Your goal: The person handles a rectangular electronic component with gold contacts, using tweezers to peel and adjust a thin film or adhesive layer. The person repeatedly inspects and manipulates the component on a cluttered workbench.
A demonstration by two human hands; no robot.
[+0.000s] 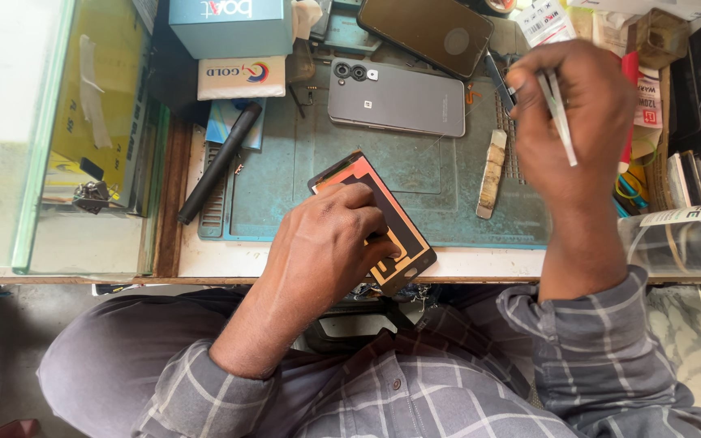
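Cluttered repair surface [480, 261] with a teal mat: the left hand [330, 243] presses flat, fingers spread, on a copper-backed display panel [371, 223] lying diagonally at the near edge. The right hand [582, 122], raised well right of the panel, has its grip closed on white tweezers [559, 115].

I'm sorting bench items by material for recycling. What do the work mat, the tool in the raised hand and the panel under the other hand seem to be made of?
Work mat: looks like matte teal rubber or silicone, scuffed and stained.
Tweezers in the right hand: thin, pale and shiny, likely metal.
Screen panel under the left hand: coppery foil-like backing around a black patch; probably glass beneath, not visible.
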